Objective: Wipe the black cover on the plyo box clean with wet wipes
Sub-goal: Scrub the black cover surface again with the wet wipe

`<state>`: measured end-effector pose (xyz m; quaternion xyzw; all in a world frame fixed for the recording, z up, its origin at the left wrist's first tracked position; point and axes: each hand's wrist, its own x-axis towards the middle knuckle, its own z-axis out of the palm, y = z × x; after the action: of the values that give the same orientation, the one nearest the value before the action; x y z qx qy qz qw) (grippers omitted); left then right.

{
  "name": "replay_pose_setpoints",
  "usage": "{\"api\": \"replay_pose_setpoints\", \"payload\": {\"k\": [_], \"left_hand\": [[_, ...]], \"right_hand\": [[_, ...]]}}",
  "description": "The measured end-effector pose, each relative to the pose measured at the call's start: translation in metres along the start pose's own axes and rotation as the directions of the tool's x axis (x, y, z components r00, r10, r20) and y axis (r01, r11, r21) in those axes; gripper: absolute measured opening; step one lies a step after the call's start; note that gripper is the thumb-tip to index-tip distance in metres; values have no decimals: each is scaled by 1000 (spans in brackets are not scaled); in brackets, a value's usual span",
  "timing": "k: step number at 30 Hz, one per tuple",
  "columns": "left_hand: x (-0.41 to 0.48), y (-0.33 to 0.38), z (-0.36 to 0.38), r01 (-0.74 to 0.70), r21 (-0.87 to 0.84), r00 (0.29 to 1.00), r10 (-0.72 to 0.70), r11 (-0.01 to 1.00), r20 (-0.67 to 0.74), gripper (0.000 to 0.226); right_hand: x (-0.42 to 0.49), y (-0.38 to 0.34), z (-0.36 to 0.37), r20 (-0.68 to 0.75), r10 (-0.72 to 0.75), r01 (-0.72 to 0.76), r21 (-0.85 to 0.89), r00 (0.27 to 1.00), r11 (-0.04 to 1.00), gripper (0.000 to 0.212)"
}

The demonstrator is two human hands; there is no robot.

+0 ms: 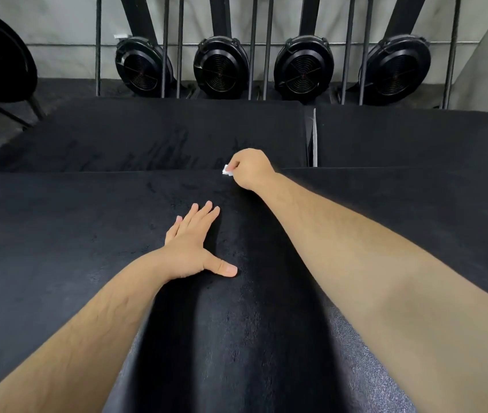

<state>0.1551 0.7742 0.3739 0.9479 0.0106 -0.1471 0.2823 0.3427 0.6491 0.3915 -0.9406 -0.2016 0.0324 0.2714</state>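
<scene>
**Head view: white wipe pinched at the far edge of the black cover**

Head camera is looking down over the black cover (88, 234), which is lying across the top of the plyo box as a broad, flat, matte sheet with a fine pebbled grain; the grain is showing palest at the lower right. Its far edge is running straight across the middle of the picture. Beyond and below it, two more black pads (147, 135) are sitting side by side, the left one showing darker streaks. Four round black fan housings (220, 68) with spiral grilles are standing behind thin metal bars (253, 46).

The wet wipe (227, 170) is showing only as a small white crumpled corner; the rest is hiding inside the fist. How the box is built beneath the cover is hidden.

The right hand (250, 169) is reaching forward on a straight arm, fingers curling tightly around the wipe and holding it at the cover's far edge. The left hand (190, 248) is lying flat on the cover, fingers straight and together, thumb spreading sideways, grasping nothing.
</scene>
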Motion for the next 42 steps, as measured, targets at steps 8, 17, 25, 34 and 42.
{"api": "replay_pose_setpoints", "payload": {"k": [8,17,25,34,42], "left_hand": [[2,-3,5,-6,54,1000,8,999,-29,142],[-2,4,2,20,-58,998,-23,998,-58,132],[-5,4,5,102,-226,984,-132,969,-121,125],[-8,14,1,124,-181,982,-147,976,-121,116],[-7,13,4,141,-173,978,-164,975,-129,114]], "right_hand": [[-70,-8,21,35,-169,167,45,985,985,24],[20,-24,24,-28,-34,32,-49,999,998,26],[-102,-16,27,96,-272,263,97,957,960,24],[-53,-17,21,-52,-51,57,122,997,991,27],[-87,0,12,41,-151,143,155,988,978,27]]}}
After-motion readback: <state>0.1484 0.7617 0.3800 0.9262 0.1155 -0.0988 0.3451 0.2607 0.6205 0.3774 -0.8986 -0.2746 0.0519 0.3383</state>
